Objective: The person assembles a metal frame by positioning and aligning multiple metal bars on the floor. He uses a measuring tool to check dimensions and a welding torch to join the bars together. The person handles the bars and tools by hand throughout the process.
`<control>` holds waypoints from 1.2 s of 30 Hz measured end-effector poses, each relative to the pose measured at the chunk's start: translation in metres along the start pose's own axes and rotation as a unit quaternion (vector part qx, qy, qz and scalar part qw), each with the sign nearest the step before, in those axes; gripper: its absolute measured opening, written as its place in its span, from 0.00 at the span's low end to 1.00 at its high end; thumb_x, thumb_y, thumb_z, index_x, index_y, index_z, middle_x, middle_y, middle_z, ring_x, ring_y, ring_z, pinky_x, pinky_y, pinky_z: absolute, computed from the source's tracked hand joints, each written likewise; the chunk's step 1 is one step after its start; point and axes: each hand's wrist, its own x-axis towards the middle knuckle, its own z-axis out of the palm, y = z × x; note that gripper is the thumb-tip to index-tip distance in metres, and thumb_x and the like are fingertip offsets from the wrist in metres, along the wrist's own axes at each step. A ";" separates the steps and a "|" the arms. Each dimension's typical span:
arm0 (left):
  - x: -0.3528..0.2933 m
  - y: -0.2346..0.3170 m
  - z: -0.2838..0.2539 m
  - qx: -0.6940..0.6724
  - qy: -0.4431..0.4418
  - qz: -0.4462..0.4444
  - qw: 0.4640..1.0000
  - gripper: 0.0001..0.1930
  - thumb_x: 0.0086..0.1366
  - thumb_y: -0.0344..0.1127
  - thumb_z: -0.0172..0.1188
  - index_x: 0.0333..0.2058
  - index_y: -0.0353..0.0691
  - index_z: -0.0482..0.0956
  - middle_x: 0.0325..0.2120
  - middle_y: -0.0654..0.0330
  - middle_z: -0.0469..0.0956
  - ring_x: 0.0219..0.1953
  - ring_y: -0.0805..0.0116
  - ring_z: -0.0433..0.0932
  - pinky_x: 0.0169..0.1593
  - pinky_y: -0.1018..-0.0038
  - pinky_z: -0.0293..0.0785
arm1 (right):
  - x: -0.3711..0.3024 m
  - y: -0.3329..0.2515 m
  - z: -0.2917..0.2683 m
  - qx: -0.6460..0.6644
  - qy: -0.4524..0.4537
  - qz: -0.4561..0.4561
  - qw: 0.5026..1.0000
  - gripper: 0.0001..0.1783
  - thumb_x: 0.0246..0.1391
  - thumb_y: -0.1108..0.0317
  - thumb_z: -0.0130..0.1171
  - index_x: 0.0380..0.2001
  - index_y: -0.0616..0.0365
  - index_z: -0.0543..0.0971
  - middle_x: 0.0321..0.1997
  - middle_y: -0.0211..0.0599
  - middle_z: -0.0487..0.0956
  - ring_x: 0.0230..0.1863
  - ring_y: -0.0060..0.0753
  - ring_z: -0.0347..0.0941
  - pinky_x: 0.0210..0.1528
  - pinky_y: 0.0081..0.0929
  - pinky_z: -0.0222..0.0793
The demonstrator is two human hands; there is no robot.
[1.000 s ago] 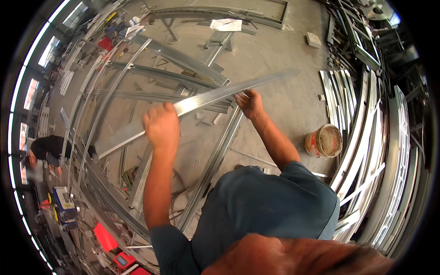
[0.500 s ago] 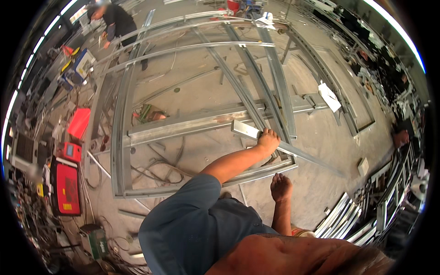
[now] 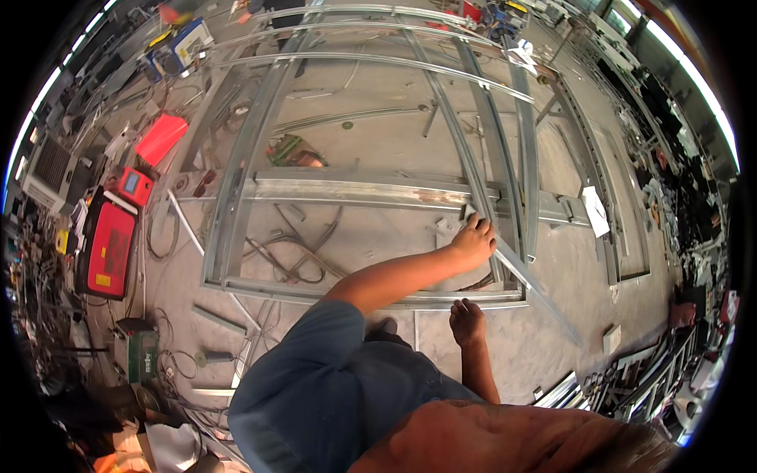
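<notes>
our l hand (image 3: 473, 240) is clenched round the bar (image 3: 528, 275) nr its upper end, a short stub poking out past the knuckles. that's the only thing we see in that grip. the bar slants down & to the r, over the r side of the frame (image 3: 426, 300), w/ its low end out above the floor (image 3: 544, 339) past the frame's nr corner. can't tell if it touches the frame there.

our r hand (image 3: 467, 323) is just below the frame's nr rail, palm part-hidden, fingers loosely bent, grip released, nothing in it that we can see. it's well apart from the l hand & clear of the bar.

inside the frame's nr part we've got cables (image 3: 296, 270) looped on the floor, & a wide beam (image 3: 331, 191) crossing behind our l hand. 3 long channels (image 3: 445, 118) run from the far side to the beam's r part. thin rails (image 3: 371, 57) cross the far end.

r of the frame, paper (image 3: 596, 211) sits by the beam's end; a pale block (image 3: 612, 339) is on the floor nr the bar's low end.

on our l: red case (image 3: 108, 248), small red box w/ screen (image 3: 136, 186) just above it, red sheet (image 3: 162, 138) next up. green box (image 3: 140, 355) is lower down, grinder (image 3: 214, 357) to its r.
</notes>
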 end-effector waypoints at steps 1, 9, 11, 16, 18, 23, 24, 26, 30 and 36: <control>-0.017 -0.011 -0.025 -0.005 -0.017 -0.012 1.000 0.15 0.59 0.38 0.57 0.42 0.39 0.81 0.51 0.49 0.77 0.57 0.51 0.71 0.61 0.43 0.62 | 0.007 0.011 0.012 0.018 0.013 0.023 0.999 0.20 0.65 0.66 0.47 0.57 0.61 0.69 0.55 0.43 0.73 0.49 0.38 0.69 0.51 0.30 0.67; -0.217 -0.055 -0.286 -0.323 0.064 -0.206 0.921 0.19 0.54 0.32 0.66 0.45 0.40 0.78 0.47 0.52 0.77 0.53 0.56 0.76 0.54 0.62 0.73 | 0.028 0.110 0.187 -0.613 -0.177 -0.213 0.740 0.13 0.58 0.69 0.55 0.46 0.59 0.78 0.46 0.42 0.80 0.47 0.38 0.77 0.50 0.33 0.72; -0.258 -0.059 -0.357 -0.428 0.072 -0.242 0.868 0.18 0.54 0.30 0.68 0.45 0.40 0.77 0.43 0.53 0.80 0.46 0.57 0.80 0.49 0.67 0.77 | 0.041 0.156 0.207 -0.576 -0.155 -0.153 0.788 0.11 0.59 0.66 0.57 0.43 0.57 0.80 0.44 0.40 0.81 0.46 0.36 0.78 0.50 0.32 0.73; -0.327 -0.047 -0.487 -0.596 0.226 -0.061 0.768 0.15 0.55 0.28 0.69 0.41 0.38 0.76 0.37 0.53 0.81 0.36 0.55 0.83 0.39 0.65 0.79 | 0.026 0.252 0.304 -0.208 -0.044 0.268 0.940 0.12 0.61 0.64 0.57 0.45 0.54 0.78 0.40 0.36 0.79 0.39 0.32 0.78 0.42 0.30 0.74; -0.336 -0.041 -0.507 -0.630 0.267 0.017 0.729 0.11 0.57 0.27 0.66 0.38 0.37 0.76 0.37 0.52 0.81 0.35 0.55 0.83 0.35 0.67 0.79 | 0.000 0.270 0.338 -0.230 -0.026 0.252 0.940 0.14 0.61 0.64 0.57 0.48 0.56 0.76 0.41 0.34 0.79 0.38 0.30 0.78 0.39 0.30 0.74; -0.364 -0.035 -0.546 -0.639 0.251 0.116 0.718 0.03 0.61 0.27 0.60 0.33 0.34 0.76 0.37 0.50 0.82 0.33 0.56 0.83 0.31 0.69 0.79 | -0.025 0.284 0.380 -0.280 -0.061 0.220 0.932 0.16 0.59 0.63 0.58 0.49 0.56 0.74 0.41 0.33 0.79 0.38 0.30 0.78 0.36 0.28 0.73; -0.369 -0.034 -0.551 -0.642 0.250 0.118 0.715 0.03 0.62 0.27 0.59 0.33 0.33 0.76 0.37 0.49 0.82 0.33 0.55 0.83 0.31 0.69 0.79 | -0.026 0.283 0.380 -0.286 -0.055 0.214 0.932 0.16 0.58 0.64 0.58 0.48 0.56 0.74 0.41 0.33 0.79 0.38 0.30 0.78 0.36 0.28 0.73; -0.374 -0.039 -0.549 -0.623 0.241 0.129 0.733 0.05 0.59 0.27 0.62 0.33 0.34 0.76 0.36 0.49 0.82 0.32 0.56 0.83 0.31 0.69 0.79 | -0.021 0.269 0.372 -0.294 -0.034 0.189 0.936 0.15 0.57 0.64 0.58 0.47 0.55 0.76 0.41 0.33 0.79 0.37 0.30 0.78 0.37 0.27 0.73; -0.397 -0.054 -0.509 -0.624 0.201 0.044 0.754 0.12 0.52 0.25 0.69 0.34 0.37 0.76 0.35 0.50 0.82 0.30 0.56 0.82 0.31 0.71 0.78 | -0.015 0.229 0.329 -0.310 -0.001 0.054 0.949 0.19 0.54 0.66 0.60 0.48 0.60 0.76 0.42 0.36 0.80 0.38 0.31 0.80 0.37 0.26 0.75; -0.434 -0.054 -0.386 -0.590 0.136 -0.418 0.677 0.08 0.56 0.23 0.66 0.35 0.36 0.78 0.30 0.59 0.81 0.34 0.70 0.80 0.41 0.76 0.74 | -0.004 0.129 0.269 -0.281 0.140 -0.074 0.947 0.25 0.55 0.68 0.62 0.56 0.62 0.74 0.47 0.44 0.80 0.45 0.38 0.79 0.43 0.32 0.76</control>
